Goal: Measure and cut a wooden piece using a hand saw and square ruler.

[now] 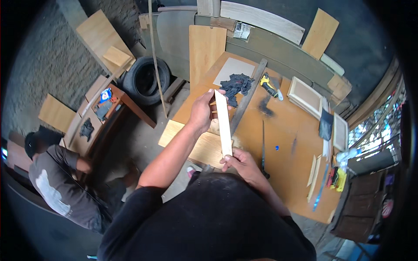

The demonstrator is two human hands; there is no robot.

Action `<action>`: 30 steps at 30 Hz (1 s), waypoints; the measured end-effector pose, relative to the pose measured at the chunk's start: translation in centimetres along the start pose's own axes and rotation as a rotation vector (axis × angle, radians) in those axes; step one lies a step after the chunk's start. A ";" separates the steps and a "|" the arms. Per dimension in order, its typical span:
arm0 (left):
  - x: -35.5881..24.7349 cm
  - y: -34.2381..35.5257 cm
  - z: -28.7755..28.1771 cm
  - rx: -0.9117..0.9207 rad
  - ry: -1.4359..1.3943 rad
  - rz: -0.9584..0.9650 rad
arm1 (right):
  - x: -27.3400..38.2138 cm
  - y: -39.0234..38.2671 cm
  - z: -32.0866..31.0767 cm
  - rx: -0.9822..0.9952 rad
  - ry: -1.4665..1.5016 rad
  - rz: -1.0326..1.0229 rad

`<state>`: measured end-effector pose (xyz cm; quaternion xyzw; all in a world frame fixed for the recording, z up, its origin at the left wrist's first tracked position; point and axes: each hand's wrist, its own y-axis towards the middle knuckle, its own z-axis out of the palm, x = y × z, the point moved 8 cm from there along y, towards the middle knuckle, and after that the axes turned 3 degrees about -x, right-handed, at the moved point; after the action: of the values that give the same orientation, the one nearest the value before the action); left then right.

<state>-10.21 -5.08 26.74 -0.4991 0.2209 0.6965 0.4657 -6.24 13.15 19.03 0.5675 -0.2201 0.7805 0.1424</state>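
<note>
A narrow pale wooden strip (224, 124) is held up between both of my hands, over the near edge of the brown worktable (283, 174). Its far end rests in my left hand (202, 111), the fingers curled behind it. At the near end, my right hand (244, 164) pinches it between thumb and fingers. Below the strip lies a wider wooden board (198, 145) at the table's near left edge, partly hidden by my left forearm. A crumpled dark cloth (237, 83) lies just past my left hand.
On the table are a yellow and black power tool (267, 85), a long metal bar (249, 96), a thin dark rod (263, 148) and stacked framed panels (307, 93). Thin strips and a blue ruler (320, 189) lie at right. Another person (69, 187) sits at left, near a tire (146, 80).
</note>
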 end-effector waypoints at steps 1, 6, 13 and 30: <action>-0.1 0.1 0.0 0.001 -0.015 0.016 | 0.1 0.0 0.2 0.003 -0.019 0.010; -0.1 0.2 0.0 0.011 -0.052 0.010 | -0.3 0.3 0.1 0.001 0.002 0.018; -0.5 0.3 0.4 0.005 -0.026 0.060 | -0.9 0.4 -0.1 0.060 -0.036 0.037; 0.2 0.0 1.5 0.413 -0.721 -0.005 | -1.1 0.7 -1.2 -0.080 0.061 0.018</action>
<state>-10.94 -3.81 27.13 -0.1199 0.1773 0.7667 0.6053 -7.17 13.20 17.60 0.5354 -0.2521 0.7892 0.1644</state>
